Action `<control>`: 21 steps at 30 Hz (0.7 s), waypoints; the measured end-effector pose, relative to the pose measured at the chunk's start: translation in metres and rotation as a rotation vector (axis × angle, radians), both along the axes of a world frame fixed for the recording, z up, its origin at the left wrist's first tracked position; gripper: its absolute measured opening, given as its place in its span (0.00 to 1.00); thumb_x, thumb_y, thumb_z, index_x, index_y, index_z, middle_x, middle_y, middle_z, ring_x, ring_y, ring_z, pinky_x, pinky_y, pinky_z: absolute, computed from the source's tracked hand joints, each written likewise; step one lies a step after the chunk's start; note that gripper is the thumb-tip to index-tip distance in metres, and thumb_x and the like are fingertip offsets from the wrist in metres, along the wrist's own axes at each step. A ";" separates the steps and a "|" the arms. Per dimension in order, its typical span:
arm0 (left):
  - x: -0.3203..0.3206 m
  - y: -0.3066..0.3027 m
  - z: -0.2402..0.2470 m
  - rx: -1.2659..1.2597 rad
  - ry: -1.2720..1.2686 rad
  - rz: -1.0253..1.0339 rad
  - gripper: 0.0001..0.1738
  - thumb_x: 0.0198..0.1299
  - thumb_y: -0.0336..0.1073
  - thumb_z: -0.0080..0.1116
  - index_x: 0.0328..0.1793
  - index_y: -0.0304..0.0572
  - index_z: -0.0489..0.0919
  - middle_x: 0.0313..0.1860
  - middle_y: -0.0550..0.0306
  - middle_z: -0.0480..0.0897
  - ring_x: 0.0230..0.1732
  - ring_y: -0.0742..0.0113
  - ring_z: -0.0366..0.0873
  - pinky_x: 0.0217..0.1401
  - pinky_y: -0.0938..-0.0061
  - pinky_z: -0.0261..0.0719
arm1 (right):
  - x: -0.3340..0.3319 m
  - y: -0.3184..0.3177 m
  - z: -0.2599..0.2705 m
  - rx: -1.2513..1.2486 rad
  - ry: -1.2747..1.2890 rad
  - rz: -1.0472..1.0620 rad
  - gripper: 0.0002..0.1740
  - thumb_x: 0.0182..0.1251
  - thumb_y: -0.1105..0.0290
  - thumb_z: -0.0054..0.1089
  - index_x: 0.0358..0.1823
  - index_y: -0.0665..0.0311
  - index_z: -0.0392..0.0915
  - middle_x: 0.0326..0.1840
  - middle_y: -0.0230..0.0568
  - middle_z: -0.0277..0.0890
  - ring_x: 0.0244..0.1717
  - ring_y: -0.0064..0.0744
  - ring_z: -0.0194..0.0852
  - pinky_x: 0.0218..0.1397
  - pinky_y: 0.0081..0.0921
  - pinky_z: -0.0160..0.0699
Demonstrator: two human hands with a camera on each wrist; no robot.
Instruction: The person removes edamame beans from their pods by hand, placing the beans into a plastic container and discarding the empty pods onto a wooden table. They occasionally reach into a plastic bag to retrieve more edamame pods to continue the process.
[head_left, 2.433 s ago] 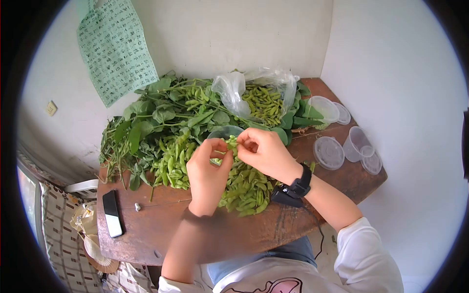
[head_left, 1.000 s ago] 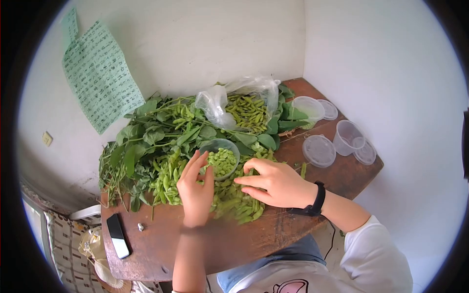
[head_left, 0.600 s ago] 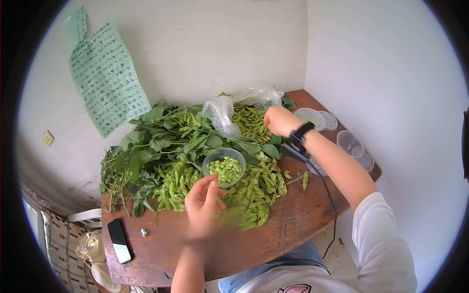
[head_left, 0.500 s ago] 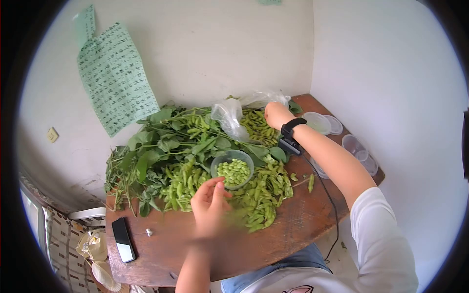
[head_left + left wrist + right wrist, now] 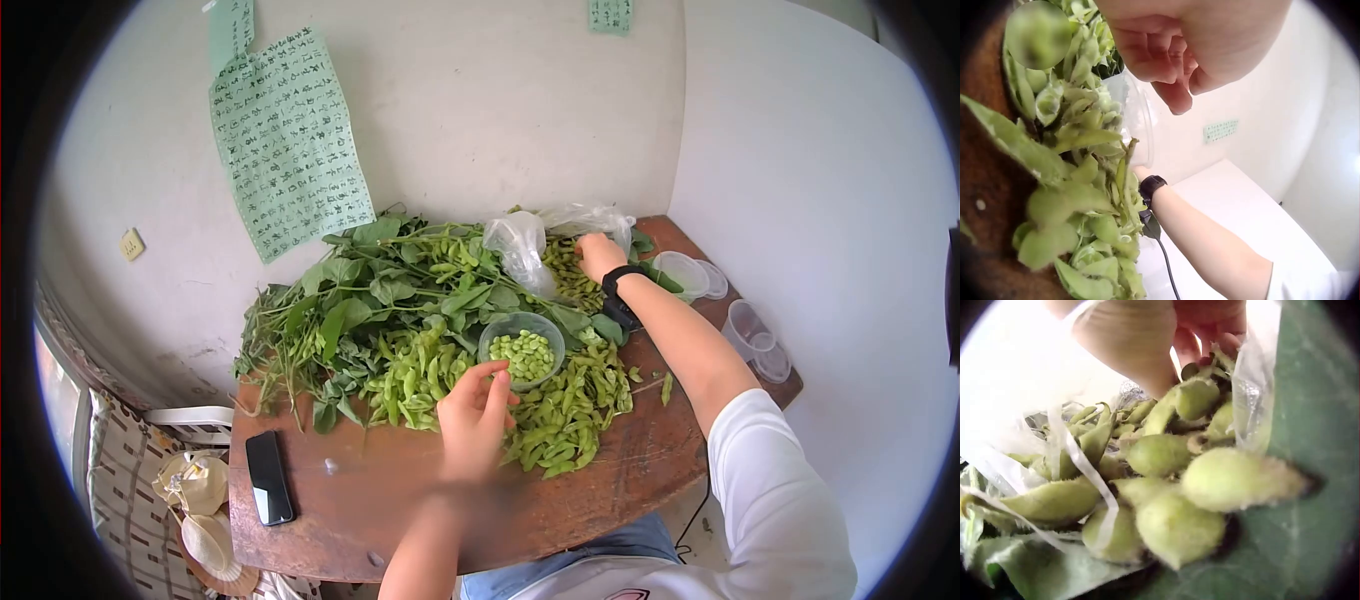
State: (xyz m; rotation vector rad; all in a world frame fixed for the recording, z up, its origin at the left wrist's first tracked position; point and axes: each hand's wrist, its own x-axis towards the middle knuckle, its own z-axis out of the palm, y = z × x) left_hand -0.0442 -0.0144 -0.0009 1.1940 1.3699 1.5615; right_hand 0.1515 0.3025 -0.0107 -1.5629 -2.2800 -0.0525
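My right hand [image 5: 600, 256] reaches down into the clear plastic bag [image 5: 520, 250] at the back, among green soybean pods [image 5: 570, 285]. In the right wrist view its thumb and fingers dip behind the pods, so the fingertips are hidden and I cannot tell what they grip. My left hand [image 5: 474, 408] hangs loosely curled, with nothing showing in it, at the near side of a clear plastic bowl [image 5: 555, 340]. Shelled green soybeans [image 5: 522, 357] lie in that bowl. The left wrist view shows the left hand [image 5: 1179, 50] above a heap of pods [image 5: 1085, 212].
Leafy soybean stalks [image 5: 390, 285] spread across the back left. Pod heaps [image 5: 410, 380] lie left of the bowl, with opened pods [image 5: 570, 415] right of it. Clear tubs [image 5: 745, 330] and lids [image 5: 683, 275] stand at the right. A phone [image 5: 268, 478] lies front left.
Both hands worked together over the bowl, then parted. The right hand moved back right into the bag; the left dropped to the bowl's near side. The head view has shifted.
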 end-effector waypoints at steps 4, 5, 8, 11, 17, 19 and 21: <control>-0.001 -0.001 -0.001 0.003 0.024 0.001 0.13 0.71 0.33 0.57 0.58 0.36 0.81 0.29 0.56 0.85 0.22 0.77 0.78 0.24 0.81 0.74 | -0.003 -0.008 0.006 0.133 0.082 0.040 0.16 0.61 0.77 0.61 0.52 0.64 0.81 0.46 0.53 0.84 0.51 0.53 0.83 0.54 0.45 0.82; -0.001 -0.002 -0.001 0.021 0.018 -0.001 0.14 0.72 0.33 0.56 0.59 0.35 0.80 0.28 0.56 0.85 0.21 0.77 0.78 0.23 0.82 0.71 | -0.001 -0.011 0.012 0.080 0.179 0.060 0.17 0.61 0.78 0.60 0.53 0.65 0.80 0.46 0.53 0.83 0.49 0.52 0.83 0.53 0.45 0.82; 0.000 -0.002 0.000 0.040 0.012 0.004 0.15 0.73 0.34 0.56 0.61 0.35 0.78 0.28 0.57 0.84 0.20 0.77 0.77 0.21 0.83 0.69 | 0.004 -0.013 0.022 0.006 0.340 0.106 0.18 0.63 0.79 0.55 0.55 0.67 0.79 0.46 0.49 0.83 0.43 0.44 0.85 0.48 0.38 0.82; -0.001 -0.002 0.002 0.022 0.031 -0.002 0.15 0.73 0.34 0.56 0.61 0.35 0.77 0.28 0.57 0.84 0.20 0.77 0.78 0.22 0.82 0.70 | 0.013 -0.032 0.036 -0.332 0.880 0.294 0.22 0.70 0.79 0.45 0.64 0.71 0.74 0.48 0.42 0.82 0.41 0.25 0.81 0.43 0.21 0.78; 0.002 -0.002 0.000 -0.015 0.050 -0.031 0.15 0.72 0.34 0.57 0.60 0.35 0.78 0.32 0.55 0.86 0.22 0.76 0.79 0.23 0.83 0.72 | 0.017 -0.149 0.054 -0.457 1.045 0.567 0.24 0.75 0.74 0.52 0.71 0.69 0.69 0.55 0.36 0.79 0.40 0.19 0.75 0.46 0.17 0.77; 0.001 -0.004 0.003 -0.072 0.072 -0.085 0.16 0.71 0.34 0.59 0.60 0.34 0.79 0.40 0.53 0.88 0.26 0.76 0.81 0.24 0.83 0.73 | 0.015 -0.185 0.050 -0.545 1.134 0.626 0.23 0.73 0.79 0.54 0.69 0.68 0.70 0.48 0.32 0.76 0.43 0.20 0.77 0.48 0.18 0.78; 0.003 -0.006 0.010 -0.092 0.066 -0.116 0.18 0.69 0.34 0.62 0.61 0.34 0.79 0.41 0.51 0.88 0.29 0.74 0.82 0.29 0.81 0.77 | 0.013 -0.211 0.042 -0.620 1.195 0.698 0.22 0.72 0.81 0.55 0.67 0.68 0.71 0.44 0.30 0.73 0.45 0.21 0.78 0.50 0.19 0.79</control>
